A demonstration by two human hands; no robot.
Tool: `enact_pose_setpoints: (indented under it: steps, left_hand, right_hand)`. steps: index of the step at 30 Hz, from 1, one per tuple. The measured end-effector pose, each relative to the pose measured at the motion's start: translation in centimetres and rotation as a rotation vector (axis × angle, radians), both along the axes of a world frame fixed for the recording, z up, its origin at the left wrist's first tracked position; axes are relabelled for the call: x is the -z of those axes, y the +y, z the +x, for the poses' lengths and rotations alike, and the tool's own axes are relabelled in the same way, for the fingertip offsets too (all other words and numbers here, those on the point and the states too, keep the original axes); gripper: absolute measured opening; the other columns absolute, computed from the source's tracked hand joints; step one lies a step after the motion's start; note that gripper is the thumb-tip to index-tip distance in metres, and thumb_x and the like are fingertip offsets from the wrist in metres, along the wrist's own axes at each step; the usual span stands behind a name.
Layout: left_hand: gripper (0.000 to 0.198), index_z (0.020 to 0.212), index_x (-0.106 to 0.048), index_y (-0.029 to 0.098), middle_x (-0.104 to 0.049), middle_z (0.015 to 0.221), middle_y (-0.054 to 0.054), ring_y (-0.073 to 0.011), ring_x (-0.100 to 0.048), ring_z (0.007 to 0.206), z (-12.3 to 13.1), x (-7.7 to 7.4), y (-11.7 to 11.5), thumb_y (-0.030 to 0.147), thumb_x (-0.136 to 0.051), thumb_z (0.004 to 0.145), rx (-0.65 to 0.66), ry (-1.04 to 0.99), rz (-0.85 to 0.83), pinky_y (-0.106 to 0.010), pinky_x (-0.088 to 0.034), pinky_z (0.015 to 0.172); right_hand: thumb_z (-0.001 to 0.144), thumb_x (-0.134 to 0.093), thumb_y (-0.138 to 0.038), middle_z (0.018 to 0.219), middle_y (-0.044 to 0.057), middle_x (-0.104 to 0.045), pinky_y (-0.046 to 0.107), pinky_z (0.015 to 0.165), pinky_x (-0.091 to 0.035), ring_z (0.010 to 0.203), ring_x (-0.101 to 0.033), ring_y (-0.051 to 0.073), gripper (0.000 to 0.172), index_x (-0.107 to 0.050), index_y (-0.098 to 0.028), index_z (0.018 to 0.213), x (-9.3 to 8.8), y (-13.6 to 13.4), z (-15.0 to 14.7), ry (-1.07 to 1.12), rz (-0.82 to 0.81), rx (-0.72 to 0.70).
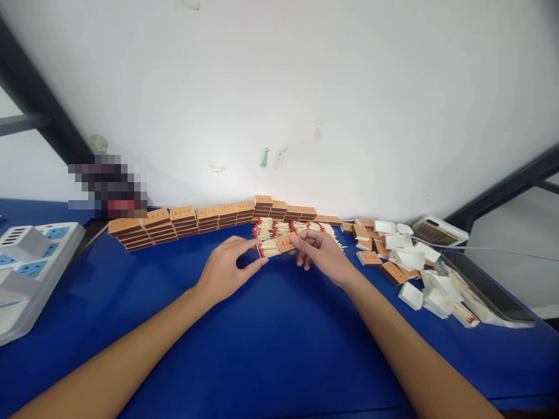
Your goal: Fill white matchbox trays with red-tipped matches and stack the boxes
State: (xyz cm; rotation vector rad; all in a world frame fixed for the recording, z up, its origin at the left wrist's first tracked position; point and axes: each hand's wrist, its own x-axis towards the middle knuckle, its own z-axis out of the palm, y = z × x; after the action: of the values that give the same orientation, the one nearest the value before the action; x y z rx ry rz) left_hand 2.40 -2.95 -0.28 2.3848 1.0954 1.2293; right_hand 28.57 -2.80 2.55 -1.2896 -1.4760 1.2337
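A matchbox (pixel 286 242) is held level above the blue table, its orange sleeve covering only the right part of a white tray full of red-tipped matches (pixel 269 248). My right hand (pixel 323 251) pinches the sleeve's right end between thumb and fingers. At the tray's left end, the thumb and index finger of my left hand (pixel 225 269) grip its two sides. Just behind both hands lie heaps of loose matches (pixel 301 227), partly hidden by my right hand.
Stacked closed matchboxes (pixel 181 218) line the wall. To the right are empty white trays (pixel 410 257), orange sleeves (pixel 369 258), a dark-screened phone (pixel 489 285) and a pale device (pixel 440 231) with a cable. A power strip (pixel 48 279) with plugs stands at left.
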Motion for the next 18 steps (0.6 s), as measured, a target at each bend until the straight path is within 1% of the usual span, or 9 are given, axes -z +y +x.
enact_pose_setpoints:
  steps: [3, 5, 6, 8, 10, 12, 14, 16, 18]
  left_hand:
    - [0.035, 0.127, -0.075, 0.024, -0.079, 0.113, -0.008, -0.0248, -0.074, 0.105, 0.0, 0.0, 0.1, 0.042, -0.075, 0.098, -0.001, -0.008, -0.005, -0.041, -0.063, 0.093]
    - [0.036, 0.127, -0.075, 0.023, -0.079, 0.112, -0.008, -0.0247, -0.074, 0.104, 0.0, 0.0, 0.1, 0.042, -0.077, 0.097, 0.002, -0.014, 0.002, -0.041, -0.063, 0.093]
    - [0.036, 0.128, -0.075, 0.023, -0.079, 0.112, -0.008, -0.0247, -0.074, 0.104, 0.1, 0.0, 0.1, 0.042, -0.078, 0.096, 0.005, -0.019, 0.01, -0.041, -0.063, 0.093]
    - [0.036, 0.126, -0.075, 0.024, -0.08, 0.112, -0.007, -0.0242, -0.073, 0.103, 0.1, 0.0, 0.1, 0.042, -0.08, 0.095, 0.025, -0.036, 0.029, -0.04, -0.062, 0.092]
    - [0.036, 0.122, -0.076, 0.024, -0.081, 0.111, -0.007, -0.0236, -0.073, 0.102, 0.1, 0.0, 0.0, 0.043, -0.082, 0.093, 0.063, -0.06, 0.041, -0.04, -0.062, 0.092]
    - [0.043, 0.121, -0.076, 0.024, -0.081, 0.11, -0.006, -0.0236, -0.073, 0.099, -0.1, -0.1, 0.0, 0.048, -0.086, 0.087, 0.106, -0.073, 0.037, -0.039, -0.062, 0.09]
    - [0.055, 0.124, -0.075, 0.024, -0.081, 0.106, -0.006, -0.0237, -0.073, 0.096, -0.2, -0.2, 0.0, 0.052, -0.09, 0.08, 0.133, -0.074, 0.024, -0.039, -0.062, 0.087]
    - [0.059, 0.125, -0.074, 0.024, -0.08, 0.104, -0.006, -0.0238, -0.073, 0.093, -0.2, -0.2, -0.1, 0.054, -0.092, 0.077, 0.141, -0.068, 0.009, -0.039, -0.062, 0.085]
    - [0.05, 0.121, -0.076, 0.024, -0.08, 0.103, -0.007, -0.0239, -0.073, 0.093, -0.1, -0.4, -0.3, 0.049, -0.092, 0.081, 0.128, -0.065, 0.004, -0.039, -0.062, 0.085]
  right_hand:
    - [0.083, -0.076, -0.072, 0.083, 0.002, -0.075, 0.024, 0.044, -0.048, 0.053, -0.065, 0.013, 0.057, -0.056, -0.022, 0.1, 0.2, 0.0, 0.0, 0.003, 0.034, -0.026]
    - [0.086, -0.075, -0.071, 0.084, -0.001, -0.072, 0.025, 0.044, -0.049, 0.053, -0.066, 0.014, 0.061, -0.051, -0.023, 0.116, 0.5, -0.2, -0.4, 0.031, 0.076, -0.015]
    - [0.088, -0.072, -0.072, 0.087, -0.001, -0.071, 0.025, 0.044, -0.05, 0.056, -0.067, 0.015, 0.065, -0.049, -0.024, 0.125, 0.6, -0.4, -0.7, 0.039, 0.1, -0.006]
    - [0.095, -0.061, -0.074, 0.098, 0.004, -0.071, 0.028, 0.049, -0.055, 0.07, -0.072, 0.018, 0.07, -0.047, -0.023, 0.142, 0.9, -1.1, -1.7, 0.043, 0.133, 0.001]
    - [0.101, -0.046, -0.077, 0.109, 0.01, -0.071, 0.031, 0.057, -0.061, 0.086, -0.073, 0.022, 0.075, -0.048, -0.022, 0.152, 1.1, -2.1, -2.9, 0.029, 0.133, -0.04]
    - [0.103, -0.036, -0.078, 0.118, 0.013, -0.071, 0.035, 0.067, -0.064, 0.089, -0.071, 0.021, 0.079, -0.048, -0.022, 0.158, 1.1, -3.1, -4.0, 0.013, 0.103, -0.118]
    - [0.104, -0.032, -0.079, 0.124, 0.012, -0.07, 0.037, 0.074, -0.064, 0.079, -0.068, 0.018, 0.081, -0.047, -0.024, 0.161, 1.1, -3.8, -4.7, 0.004, 0.067, -0.185]
    - [0.103, -0.032, -0.081, 0.123, 0.011, -0.07, 0.036, 0.073, -0.063, 0.073, -0.065, 0.016, 0.082, -0.048, -0.025, 0.161, 1.1, -4.1, -4.9, 0.008, 0.049, -0.206]
    - [0.101, -0.033, -0.083, 0.111, 0.011, -0.07, 0.034, 0.066, -0.06, 0.077, -0.066, 0.019, 0.086, -0.05, -0.023, 0.16, 1.2, -3.9, -4.6, 0.026, 0.039, -0.204]
